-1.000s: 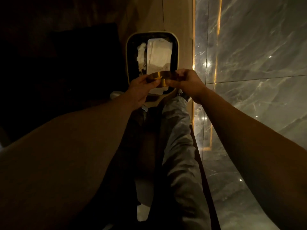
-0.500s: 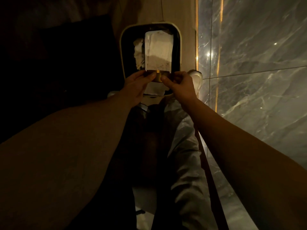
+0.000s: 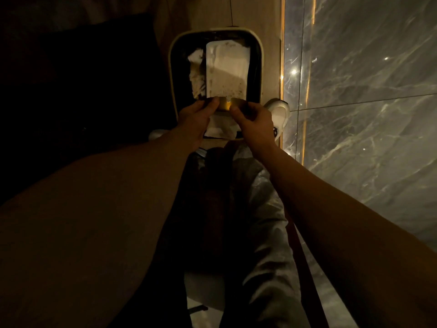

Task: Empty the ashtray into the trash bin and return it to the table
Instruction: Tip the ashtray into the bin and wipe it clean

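Note:
A gold-coloured ashtray (image 3: pixel 226 104) is held tipped over the near part of the open trash bin (image 3: pixel 172 67). My left hand (image 3: pixel 196 119) grips its left side and my right hand (image 3: pixel 254 125) grips its right side. The bin has a pale rim and a dark inside, with a white flat piece (image 3: pixel 227 72) and crumpled paper (image 3: pixel 196 74) in it. The ashtray's inside faces away, so its contents are hidden.
A grey marble wall (image 3: pixel 366 91) with a lit gold strip runs along the right. A dark piece of furniture (image 3: pixel 82 91) fills the left. My legs in grey trousers (image 3: pixel 255 221) and a white slipper (image 3: pixel 280 117) are below the bin on the wooden floor.
Both hands have carried the ashtray forward over the bin and tipped it further, so its rim now shows edge-on. The view has moved closer to the bin.

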`<state>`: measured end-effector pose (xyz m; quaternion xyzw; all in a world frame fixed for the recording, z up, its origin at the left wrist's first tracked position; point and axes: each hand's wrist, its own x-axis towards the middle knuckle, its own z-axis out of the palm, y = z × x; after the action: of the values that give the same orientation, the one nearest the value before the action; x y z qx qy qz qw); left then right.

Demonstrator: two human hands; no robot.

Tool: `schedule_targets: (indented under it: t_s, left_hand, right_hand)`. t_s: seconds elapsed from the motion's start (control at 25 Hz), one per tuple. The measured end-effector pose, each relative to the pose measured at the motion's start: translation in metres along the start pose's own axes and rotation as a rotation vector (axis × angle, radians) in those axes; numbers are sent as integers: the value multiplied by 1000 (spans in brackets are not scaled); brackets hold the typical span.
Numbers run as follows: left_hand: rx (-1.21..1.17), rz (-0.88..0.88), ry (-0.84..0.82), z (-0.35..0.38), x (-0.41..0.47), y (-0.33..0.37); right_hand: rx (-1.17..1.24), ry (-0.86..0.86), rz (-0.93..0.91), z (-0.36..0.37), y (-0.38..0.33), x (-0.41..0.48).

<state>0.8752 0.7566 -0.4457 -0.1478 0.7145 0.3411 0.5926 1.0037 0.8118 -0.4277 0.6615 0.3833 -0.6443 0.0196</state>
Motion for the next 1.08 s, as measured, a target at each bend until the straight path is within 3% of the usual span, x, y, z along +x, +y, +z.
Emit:
schedule_targets:
  t_s: [0.36,1.08]
  left_hand:
    - [32,-6,179,11,12,-3]
    - [83,-44,291,21,2,6]
  right_hand:
    - [-92,38,-32,2,7,5]
    - [-120,43,-121,1,6,-2]
